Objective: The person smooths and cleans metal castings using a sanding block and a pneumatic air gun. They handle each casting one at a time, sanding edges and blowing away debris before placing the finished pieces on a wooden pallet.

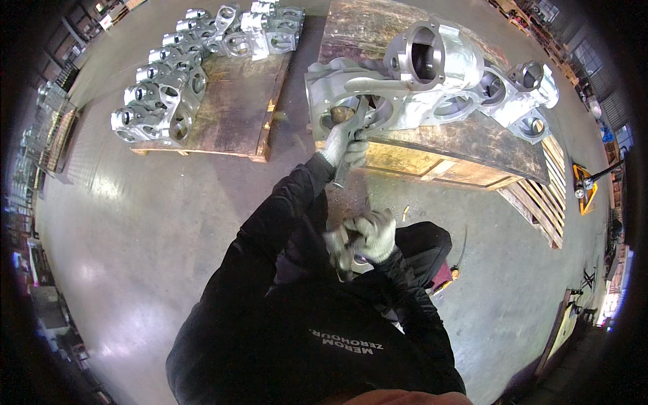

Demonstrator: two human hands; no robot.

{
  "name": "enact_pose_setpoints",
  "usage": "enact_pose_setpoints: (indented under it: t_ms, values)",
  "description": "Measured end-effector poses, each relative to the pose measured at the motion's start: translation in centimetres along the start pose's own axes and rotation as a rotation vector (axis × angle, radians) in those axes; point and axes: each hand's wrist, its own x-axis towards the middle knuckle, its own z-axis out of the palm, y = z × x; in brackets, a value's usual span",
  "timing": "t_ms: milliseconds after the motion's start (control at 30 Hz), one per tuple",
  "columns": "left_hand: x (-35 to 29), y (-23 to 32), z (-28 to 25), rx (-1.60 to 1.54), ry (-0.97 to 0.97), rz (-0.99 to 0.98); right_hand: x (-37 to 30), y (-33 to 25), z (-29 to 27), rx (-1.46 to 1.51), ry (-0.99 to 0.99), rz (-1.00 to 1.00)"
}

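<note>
My left hand (pixel 345 144), in a whitish work glove, is wrapped round a flat metal bar (pixel 342 177). The bar's upper end reaches into the round opening of a large silvery metal casting (pixel 412 101) on a wooden platform. Lower down, close to my knees, my right hand (pixel 375 236) is gloved too and closed round a hammer (pixel 339 251). Motion blurs the hammer, and its handle is mostly hidden by the hand. A brownish patch (pixel 341 113) shows inside the casting's opening, beside the bar; its kind is unclear.
The casting rests on a worn wooden platform (pixel 432 150), with a slatted pallet (pixel 540 196) at its right end. Several similar castings (pixel 162 101) stand on another wooden platform (pixel 236 101) at the far left. A yellow pallet jack (pixel 584 190) is at the right.
</note>
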Motion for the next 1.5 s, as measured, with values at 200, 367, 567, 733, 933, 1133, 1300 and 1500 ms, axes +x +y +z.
enact_pose_setpoints:
  t_ms: [200,367,567,733,933,1133,1300,1500]
  values:
    - [0.1,0.1,-0.3,0.090,0.121,0.020,-0.1,0.1,0.1,-0.037,-0.127,0.242]
    - [0.0,0.2,-0.6,0.011,0.039,-0.058,0.1,-0.3,0.4,0.049,-0.088,0.234]
    - [-0.3,0.0,-0.3,0.064,0.134,-0.052,0.0,-1.4,0.3,0.139,-0.078,0.381]
    - [-0.5,0.1,-0.4,0.087,0.068,-0.027,-0.1,-0.9,1.4,0.035,-0.208,0.565]
    - [0.0,-1.4,0.8,0.295,0.252,0.002,-2.0,-1.7,0.5,0.027,-0.203,0.760]
    - [-1.8,-4.7,1.5,0.283,0.276,0.005,-4.4,-3.1,-2.7,0.048,-0.046,0.742]
    - [-2.0,-5.2,2.1,0.281,0.254,0.046,-5.7,-1.9,-2.1,-0.022,0.052,0.633]
    - [-1.2,-4.9,3.0,0.370,0.304,0.053,-5.1,-3.5,-2.7,0.151,0.102,0.734]
